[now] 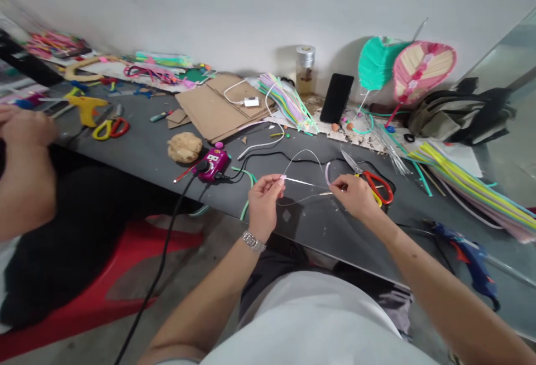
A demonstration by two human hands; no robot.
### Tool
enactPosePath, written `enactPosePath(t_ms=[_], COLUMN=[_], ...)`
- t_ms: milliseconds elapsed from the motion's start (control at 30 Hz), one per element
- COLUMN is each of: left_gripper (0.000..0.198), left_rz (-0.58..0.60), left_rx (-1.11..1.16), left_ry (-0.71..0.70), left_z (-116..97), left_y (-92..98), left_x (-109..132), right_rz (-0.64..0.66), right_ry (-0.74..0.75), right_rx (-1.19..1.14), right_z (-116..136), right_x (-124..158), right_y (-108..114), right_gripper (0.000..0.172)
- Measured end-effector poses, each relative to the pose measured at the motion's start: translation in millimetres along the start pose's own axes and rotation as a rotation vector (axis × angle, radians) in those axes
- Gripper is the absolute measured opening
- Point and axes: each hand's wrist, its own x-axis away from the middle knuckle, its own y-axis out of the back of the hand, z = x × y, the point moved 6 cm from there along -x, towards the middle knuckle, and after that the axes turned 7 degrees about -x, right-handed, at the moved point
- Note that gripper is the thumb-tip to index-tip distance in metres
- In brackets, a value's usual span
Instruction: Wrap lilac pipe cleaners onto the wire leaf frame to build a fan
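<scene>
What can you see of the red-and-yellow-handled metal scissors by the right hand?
The red-and-yellow-handled metal scissors have a silvery, pointed blade end and plastic-looking handles: a red loop and a yellow loop. They lie on the dark grey tabletop, tip pointing away from the person and leftward. The right hand partly hides them; I cannot tell whether it touches them.
</scene>
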Motion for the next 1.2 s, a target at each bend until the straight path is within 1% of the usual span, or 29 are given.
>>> enactPosePath(t_ms=[100, 200, 233, 300, 367, 433, 500, 533, 600, 633, 700, 733, 800, 900, 1067, 1200], left_gripper=[0.021, 0.020, 0.020, 0.020, 0.020, 0.021, 0.022, 0.023, 0.023, 0.023, 0.023, 0.023, 0.023, 0.024, 0.022, 0.021], left_rz=[0.009, 0.013, 0.013, 0.012, 0.006, -0.003, -0.004, -0.002, -0.004, -0.008, -0.014, -0.013, -0.010, -0.016, -0.035, -0.052], left_rx=[0.030, 0.081, 0.097, 0.112, 0.107, 0.099, 0.100, 0.102, 0.101, 0.098, 0.085, 0.075, 0.059, 0.047, -0.006, -0.055], left_ry=[0.006, 0.036, 0.049, 0.064, 0.061, 0.054, 0.055, 0.059, 0.065, 0.063, 0.052, 0.045, 0.038, 0.038, -0.001, -0.038], left_z=[-2.5, -2.2, -1.8, -1.2, -1.5, -2.0, -2.0, -1.9, -2.0, -2.5, -4.1, -5.1, -6.7, -7.3, -6.9, -6.7], left_y=[0.3, 0.3, 0.2, 0.1, 0.5, 1.0, 0.8, 0.4, -0.2, -0.2, -0.2, -0.3, -0.5, -0.2, 0.6, 1.4], left_x=[0.9, 1.5, 1.6, 1.8, 2.0, 2.4, 3.2, 3.7, 5.0, 5.7, 7.2, 8.1, 10.3, 13.9, 19.0, 21.8], right_rz=[0.001, -0.009, -0.038, -0.138, -0.213, -0.240, -0.276, -0.301, -0.310, -0.285, -0.178, -0.152, -0.139, -0.182, -0.195, -0.200], right_ry=[-0.023, 0.000, 0.021, 0.072, 0.095, 0.068, 0.072, 0.106, 0.230, 0.278, 0.362, 0.394, 0.431, 0.461, 0.462, 0.463], right_rx=[-0.053, -0.049, -0.042, -0.017, 0.050, 0.156, 0.220, 0.204, 0.048, -0.061, -0.241, -0.294, -0.360, -0.378, -0.330, -0.298], right_z=[-2.6, -3.6, -3.4, -2.6, -2.2, -0.4, 10.1, 19.7, 45.2, 57.8, 81.7, 91.6, 104.5, 110.6, 109.0, 108.0], right_x=[-2.3, -4.6, -6.9, -14.5, -24.4, -31.5, -28.3, -21.8, -0.6, 11.7, 34.7, 44.1, 56.0, 60.9, 60.8, 62.3], right_y=[-2.9, 4.6, 10.5, 26.3, 40.5, 48.3, 49.0, 46.1, 31.4, 20.2, -7.6, -19.8, -38.6, -51.1, -55.7, -58.1], right_gripper=[0.014, 0.013, 0.013, 0.016, 0.018, 0.020, 0.021, 0.021, 0.022, 0.022, 0.020, 0.020, 0.023, 0.028, 0.035, 0.036])
